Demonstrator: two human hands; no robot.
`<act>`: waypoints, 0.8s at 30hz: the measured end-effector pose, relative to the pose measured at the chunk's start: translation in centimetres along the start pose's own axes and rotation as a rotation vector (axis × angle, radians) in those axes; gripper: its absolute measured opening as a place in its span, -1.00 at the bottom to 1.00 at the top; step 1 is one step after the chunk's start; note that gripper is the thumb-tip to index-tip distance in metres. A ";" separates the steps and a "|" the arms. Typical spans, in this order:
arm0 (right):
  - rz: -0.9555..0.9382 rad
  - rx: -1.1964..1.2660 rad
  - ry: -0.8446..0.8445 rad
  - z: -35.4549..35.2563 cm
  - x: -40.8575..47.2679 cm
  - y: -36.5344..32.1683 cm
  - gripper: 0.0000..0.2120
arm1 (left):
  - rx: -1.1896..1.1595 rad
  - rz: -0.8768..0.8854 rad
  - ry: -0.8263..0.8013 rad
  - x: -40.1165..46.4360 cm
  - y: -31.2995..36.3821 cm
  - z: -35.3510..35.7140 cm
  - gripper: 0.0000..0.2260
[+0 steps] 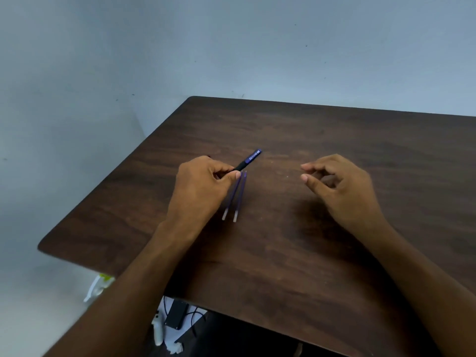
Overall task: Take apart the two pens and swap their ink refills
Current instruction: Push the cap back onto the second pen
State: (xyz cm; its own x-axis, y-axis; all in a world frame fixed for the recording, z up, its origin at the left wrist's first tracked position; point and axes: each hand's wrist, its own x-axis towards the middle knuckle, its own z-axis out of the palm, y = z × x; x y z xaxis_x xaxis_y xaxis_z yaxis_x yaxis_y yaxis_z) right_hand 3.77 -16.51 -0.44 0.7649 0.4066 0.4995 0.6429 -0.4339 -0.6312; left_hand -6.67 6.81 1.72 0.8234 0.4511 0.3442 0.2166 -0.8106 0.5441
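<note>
My left hand point(203, 184) is shut on a black pen barrel with a blue end point(248, 160), which points up and to the right above the table. Two thin blue ink refills with pale ends point(237, 199) lie side by side on the dark wooden table point(283, 253), just right of my left hand and partly hidden under its fingers. My right hand point(337, 184) hovers to the right with fingers curled and apart, holding nothing. A second pen barrel is not visible; a dark tip shows behind my left hand.
The table's left edge and near corner run close to my left forearm. Below the table edge on the floor sit a black box with cables point(176, 315), a white object point(157, 331) and a spray bottle point(99, 287). A grey wall stands behind.
</note>
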 end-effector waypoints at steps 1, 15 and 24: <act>-0.004 -0.008 -0.009 0.1 0.0 -0.1 -0.87 | 0.000 -0.034 0.006 0.0 -0.5 -0.3 -0.80; -0.054 -0.040 -0.010 0.5 -0.2 0.1 -0.90 | 0.017 -0.445 0.066 0.3 -5.9 -3.1 -0.83; -0.041 -0.031 -0.026 0.6 -0.2 0.0 -0.89 | 0.022 -0.470 0.027 0.9 -5.6 -2.4 -0.77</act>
State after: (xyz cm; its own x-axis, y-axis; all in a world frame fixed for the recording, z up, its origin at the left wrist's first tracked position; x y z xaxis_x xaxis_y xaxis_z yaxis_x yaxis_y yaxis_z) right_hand 3.60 -16.09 -0.89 0.7367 0.4455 0.5086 0.6750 -0.4408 -0.5916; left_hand -8.39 12.62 0.82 0.6192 0.7807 0.0847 0.5742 -0.5237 0.6293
